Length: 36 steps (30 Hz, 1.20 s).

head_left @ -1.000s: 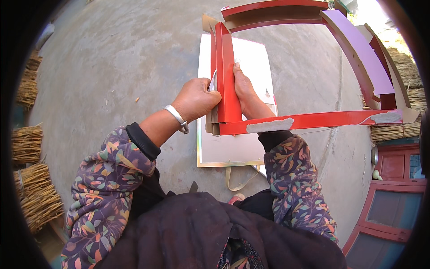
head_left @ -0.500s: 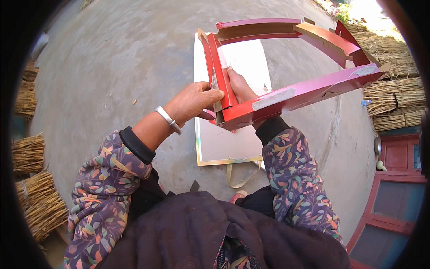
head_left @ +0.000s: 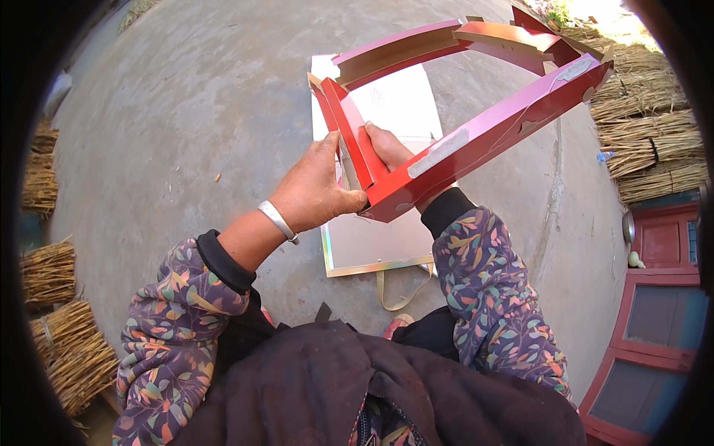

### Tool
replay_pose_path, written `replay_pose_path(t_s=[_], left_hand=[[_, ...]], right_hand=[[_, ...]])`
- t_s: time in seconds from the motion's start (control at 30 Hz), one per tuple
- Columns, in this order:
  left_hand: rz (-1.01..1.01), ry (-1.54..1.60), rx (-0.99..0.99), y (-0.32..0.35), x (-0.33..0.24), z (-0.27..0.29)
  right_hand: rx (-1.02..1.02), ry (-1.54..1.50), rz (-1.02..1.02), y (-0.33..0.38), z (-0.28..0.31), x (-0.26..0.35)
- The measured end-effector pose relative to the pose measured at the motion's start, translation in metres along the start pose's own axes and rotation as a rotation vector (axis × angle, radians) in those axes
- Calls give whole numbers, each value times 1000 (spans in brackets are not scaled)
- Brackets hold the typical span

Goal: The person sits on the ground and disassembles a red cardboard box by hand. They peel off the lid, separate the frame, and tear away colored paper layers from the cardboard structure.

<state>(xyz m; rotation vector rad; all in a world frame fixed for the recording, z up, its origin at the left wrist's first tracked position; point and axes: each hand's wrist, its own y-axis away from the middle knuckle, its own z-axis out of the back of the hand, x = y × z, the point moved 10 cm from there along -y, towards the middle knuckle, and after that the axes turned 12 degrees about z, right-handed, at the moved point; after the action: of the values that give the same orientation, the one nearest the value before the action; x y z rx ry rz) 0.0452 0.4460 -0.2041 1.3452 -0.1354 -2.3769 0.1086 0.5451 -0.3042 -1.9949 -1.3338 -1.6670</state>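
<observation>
A large red cardboard box shell (head_left: 476,134), open in the middle like a frame, is held tilted above the ground. My left hand (head_left: 316,189) grips its near short side from the left, a silver bangle on the wrist. My right hand (head_left: 388,151) holds the same side from inside the frame, its lower part hidden behind the red card. A strip of grey tape sits on the long red side. Beneath the box a flat white board (head_left: 372,241) with a shiny edge lies on the concrete.
Bundles of dry straw lie at the left (head_left: 52,275) and upper right (head_left: 647,141). A red door (head_left: 662,312) stands at the right. A beige strap loop (head_left: 398,290) lies by the board's near edge. Grey concrete ground (head_left: 186,111) surrounds me.
The red box frame has swung up and tilted, its far end rising to the right, while both hands keep hold of its near side.
</observation>
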Motion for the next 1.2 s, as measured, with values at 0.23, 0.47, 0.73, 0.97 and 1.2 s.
replay_pose_path(t_s=[0.23,0.47,0.73,0.97,1.2], left_hand=[[-139,-245,-197,12,-16,2],[-224,-240,-253,18,-30,8],[-347,-182,-313,17,-26,13],[-302,-266,-257,15,-26,7],[-223,-454,-213,14,-21,1]], right_hand=[[122,-99,127,-11,3,-7],[246,-250,60,-30,1,-26],[174,67,249,-14,16,-5],[216,8,273,-26,21,-7],[49,208,355,-25,33,4]])
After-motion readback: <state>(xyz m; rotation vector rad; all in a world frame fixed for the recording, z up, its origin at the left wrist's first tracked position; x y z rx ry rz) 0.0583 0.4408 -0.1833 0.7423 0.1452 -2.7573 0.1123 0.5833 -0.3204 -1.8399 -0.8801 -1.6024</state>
